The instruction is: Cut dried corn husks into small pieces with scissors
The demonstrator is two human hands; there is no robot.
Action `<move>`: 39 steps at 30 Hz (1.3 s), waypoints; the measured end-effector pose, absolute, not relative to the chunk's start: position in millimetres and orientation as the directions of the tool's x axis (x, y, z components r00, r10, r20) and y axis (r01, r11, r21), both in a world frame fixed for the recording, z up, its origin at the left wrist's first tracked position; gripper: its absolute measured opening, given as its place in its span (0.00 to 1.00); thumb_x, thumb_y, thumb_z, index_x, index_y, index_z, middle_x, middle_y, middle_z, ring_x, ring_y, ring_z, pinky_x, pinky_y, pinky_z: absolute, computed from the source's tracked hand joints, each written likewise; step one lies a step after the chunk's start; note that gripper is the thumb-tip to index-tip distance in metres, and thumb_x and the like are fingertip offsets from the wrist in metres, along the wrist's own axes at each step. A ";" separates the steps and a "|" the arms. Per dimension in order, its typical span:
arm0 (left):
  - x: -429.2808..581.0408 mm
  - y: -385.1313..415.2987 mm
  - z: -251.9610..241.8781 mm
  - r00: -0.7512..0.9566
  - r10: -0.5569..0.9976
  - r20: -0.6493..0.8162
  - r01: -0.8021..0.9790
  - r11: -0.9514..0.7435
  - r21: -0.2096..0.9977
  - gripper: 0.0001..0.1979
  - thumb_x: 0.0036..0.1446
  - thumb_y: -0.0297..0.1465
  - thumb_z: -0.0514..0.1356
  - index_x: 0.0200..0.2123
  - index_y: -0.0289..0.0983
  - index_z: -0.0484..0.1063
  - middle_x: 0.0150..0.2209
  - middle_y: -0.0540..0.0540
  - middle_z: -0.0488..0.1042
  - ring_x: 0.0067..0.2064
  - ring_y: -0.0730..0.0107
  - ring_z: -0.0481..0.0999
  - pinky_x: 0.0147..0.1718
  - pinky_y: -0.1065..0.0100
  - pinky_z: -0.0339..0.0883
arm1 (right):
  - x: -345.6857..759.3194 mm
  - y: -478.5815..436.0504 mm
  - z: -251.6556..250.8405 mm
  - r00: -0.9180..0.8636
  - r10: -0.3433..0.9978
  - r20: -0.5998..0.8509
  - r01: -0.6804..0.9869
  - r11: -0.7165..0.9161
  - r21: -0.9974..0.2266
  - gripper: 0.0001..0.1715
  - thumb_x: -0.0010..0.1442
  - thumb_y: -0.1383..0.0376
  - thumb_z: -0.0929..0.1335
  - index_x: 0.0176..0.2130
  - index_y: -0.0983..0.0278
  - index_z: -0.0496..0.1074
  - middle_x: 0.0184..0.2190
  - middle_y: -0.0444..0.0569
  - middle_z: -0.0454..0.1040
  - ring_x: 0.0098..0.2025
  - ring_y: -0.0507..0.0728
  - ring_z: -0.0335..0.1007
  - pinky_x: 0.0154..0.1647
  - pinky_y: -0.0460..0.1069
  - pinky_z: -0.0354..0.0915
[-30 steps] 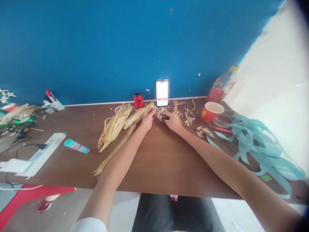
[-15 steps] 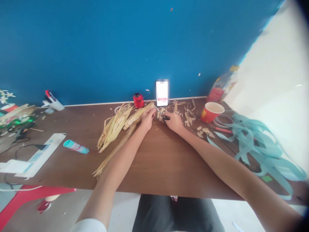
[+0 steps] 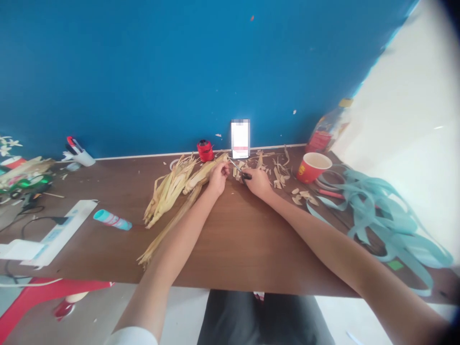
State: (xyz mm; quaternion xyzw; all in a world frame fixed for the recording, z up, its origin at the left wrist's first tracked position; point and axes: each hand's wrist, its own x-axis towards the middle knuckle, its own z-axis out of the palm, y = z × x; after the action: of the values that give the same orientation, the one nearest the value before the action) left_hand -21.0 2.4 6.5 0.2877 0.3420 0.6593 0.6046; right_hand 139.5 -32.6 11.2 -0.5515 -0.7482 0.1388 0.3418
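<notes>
My right hand [image 3: 258, 182] is closed on the dark handles of a pair of scissors [image 3: 237, 167], whose blades point up and left. Just left of the blades, my left hand [image 3: 219, 178] has its fingers pinched together; what lies between them is too small to make out. Dried corn husks [image 3: 168, 194] lie in a bundle to the left, and a further husk piece [image 3: 201, 177] reaches behind my left hand. Cut husk scraps [image 3: 281, 173] are scattered beyond and to the right of my right hand.
A phone [image 3: 240, 139] leans on the blue wall beside a red spool [image 3: 205, 151]. On the right are a red paper cup [image 3: 313, 167], a bottle [image 3: 325, 132] and tangled teal ribbon [image 3: 381, 206]. A blue tube [image 3: 112, 219] and a power strip [image 3: 61, 235] lie left.
The scissor blades and my left fingertips are slightly farther apart. The whole view has shifted a little; the objects on the table have kept their places.
</notes>
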 end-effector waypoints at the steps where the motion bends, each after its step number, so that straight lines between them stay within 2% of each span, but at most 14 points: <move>1: -20.9 2.7 6.8 -0.111 0.993 -0.036 -0.609 -0.039 0.792 0.03 0.49 0.27 0.63 0.27 0.33 0.72 0.24 0.53 0.66 0.24 0.83 0.63 0.26 0.75 0.57 | 139.4 -32.7 11.2 -0.155 0.921 0.357 0.734 0.350 -0.582 0.12 0.51 0.69 0.64 0.30 0.59 0.77 0.29 0.45 0.79 0.31 0.56 0.71 0.29 0.46 0.55; 4: -20.1 3.3 6.2 -0.114 0.993 -0.024 -0.622 -0.052 0.781 0.05 0.51 0.28 0.62 0.25 0.34 0.69 0.24 0.53 0.65 0.24 0.82 0.63 0.26 0.75 0.57 | 139.5 -32.4 10.0 -0.129 0.924 0.360 0.735 0.333 -0.590 0.12 0.50 0.69 0.65 0.30 0.60 0.77 0.29 0.45 0.78 0.31 0.56 0.70 0.29 0.46 0.55; 7: -18.6 2.9 4.1 -0.109 0.994 0.018 -0.580 -0.079 0.811 0.09 0.52 0.31 0.65 0.25 0.35 0.68 0.25 0.52 0.66 0.25 0.81 0.63 0.26 0.74 0.58 | 140.9 -31.0 8.0 -0.081 0.924 0.372 0.700 0.319 -0.639 0.13 0.49 0.69 0.64 0.32 0.60 0.77 0.27 0.45 0.77 0.29 0.55 0.69 0.29 0.46 0.56; 11: -16.2 2.1 0.5 -0.077 0.993 0.092 -0.407 -0.115 0.906 0.12 0.49 0.37 0.68 0.30 0.35 0.74 0.27 0.50 0.69 0.26 0.80 0.64 0.27 0.74 0.59 | 143.0 -26.9 4.5 -0.037 0.910 0.412 0.582 0.355 -0.732 0.15 0.51 0.66 0.65 0.38 0.62 0.77 0.25 0.43 0.75 0.28 0.55 0.68 0.30 0.47 0.60; 14: -14.3 1.4 -0.9 -0.032 0.992 0.123 -0.275 -0.128 0.953 0.14 0.48 0.39 0.68 0.32 0.34 0.76 0.26 0.50 0.70 0.26 0.79 0.65 0.28 0.73 0.59 | 143.0 -22.4 1.3 0.019 0.898 0.440 0.455 0.384 -0.803 0.19 0.52 0.63 0.67 0.44 0.63 0.75 0.32 0.45 0.78 0.33 0.55 0.72 0.36 0.48 0.65; 18: -11.4 -2.3 -0.1 0.028 0.988 0.151 -0.125 -0.147 0.981 0.10 0.48 0.36 0.67 0.28 0.35 0.75 0.23 0.51 0.69 0.25 0.77 0.64 0.26 0.72 0.58 | 142.6 -20.0 -0.1 0.037 0.894 0.447 0.313 0.415 -0.854 0.24 0.53 0.60 0.68 0.49 0.64 0.71 0.38 0.49 0.78 0.38 0.57 0.74 0.42 0.51 0.69; 22: -9.1 -7.0 1.0 0.120 0.980 0.162 -0.003 -0.163 0.987 0.08 0.50 0.34 0.64 0.23 0.36 0.72 0.20 0.52 0.66 0.24 0.77 0.63 0.26 0.72 0.56 | 142.7 -25.3 4.9 0.036 0.890 0.455 0.346 0.417 -0.841 0.31 0.53 0.62 0.68 0.56 0.63 0.67 0.36 0.48 0.78 0.38 0.57 0.74 0.44 0.52 0.69; 28: -9.0 -9.0 3.2 0.141 0.976 0.166 0.023 -0.171 0.985 0.11 0.51 0.32 0.61 0.20 0.36 0.68 0.18 0.52 0.63 0.23 0.77 0.62 0.25 0.72 0.54 | 142.7 -29.4 8.0 0.062 0.885 0.462 0.417 0.398 -0.817 0.30 0.52 0.63 0.68 0.55 0.63 0.69 0.29 0.46 0.75 0.32 0.56 0.71 0.39 0.51 0.69; 32: -10.4 -7.3 5.8 0.100 0.985 0.143 -0.075 -0.136 0.988 0.10 0.49 0.30 0.62 0.18 0.35 0.68 0.19 0.52 0.64 0.23 0.78 0.62 0.24 0.72 0.54 | 143.2 -27.3 5.8 0.110 0.881 0.459 0.424 0.376 -0.824 0.25 0.53 0.63 0.67 0.51 0.64 0.71 0.25 0.43 0.73 0.28 0.55 0.69 0.37 0.50 0.68; 34: -10.9 -5.6 5.8 0.077 0.989 0.127 -0.117 -0.118 0.986 0.09 0.49 0.29 0.62 0.19 0.35 0.69 0.20 0.51 0.66 0.23 0.78 0.62 0.24 0.72 0.55 | 143.3 -27.2 5.9 0.120 0.876 0.467 0.417 0.382 -0.825 0.23 0.53 0.64 0.67 0.49 0.64 0.72 0.27 0.44 0.75 0.30 0.55 0.71 0.38 0.50 0.68; 39: -10.6 -3.7 4.4 0.064 0.993 0.098 -0.149 -0.087 0.985 0.04 0.49 0.28 0.61 0.25 0.34 0.75 0.23 0.50 0.71 0.22 0.78 0.64 0.24 0.72 0.57 | 143.5 -26.3 5.2 0.104 0.858 0.503 0.396 0.428 -0.812 0.26 0.51 0.68 0.65 0.51 0.64 0.72 0.39 0.49 0.79 0.41 0.57 0.75 0.46 0.50 0.68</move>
State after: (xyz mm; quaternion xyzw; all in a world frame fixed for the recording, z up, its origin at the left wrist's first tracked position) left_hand -10.6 -3.7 4.4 0.5022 0.4203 0.5399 0.5288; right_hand 143.5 -26.3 5.2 -0.4927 -0.6363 0.2078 0.5560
